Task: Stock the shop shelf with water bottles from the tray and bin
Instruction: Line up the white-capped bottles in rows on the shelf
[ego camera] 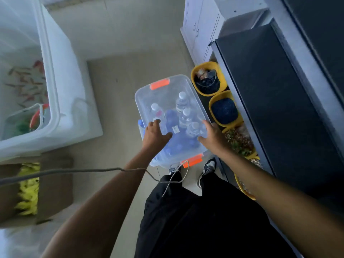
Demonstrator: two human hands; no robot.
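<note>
A clear plastic bin point(143, 94) with orange latches stands on the floor in front of my feet. Several water bottles stand upright inside it, among them one with a pink label point(157, 111) and two clear ones point(182, 101) toward the right. Blue-capped bottles point(172, 148) lie in the bin's near end. My left hand point(155, 134) reaches into the bin with fingers spread, its fingertips at the pink-label bottle. My right hand point(213, 135) is open at the bin's right side, thumb and fingers either side of a clear bottle point(193, 128). No firm grip shows.
A dark shelf unit point(270, 101) runs along the right, with yellow bowls point(210, 107) of goods on the floor beside the bin. A white chest freezer point(61, 90) stands left, a cardboard box point(54, 185) with yellow items at lower left. A thin cable point(74, 170) crosses my left arm.
</note>
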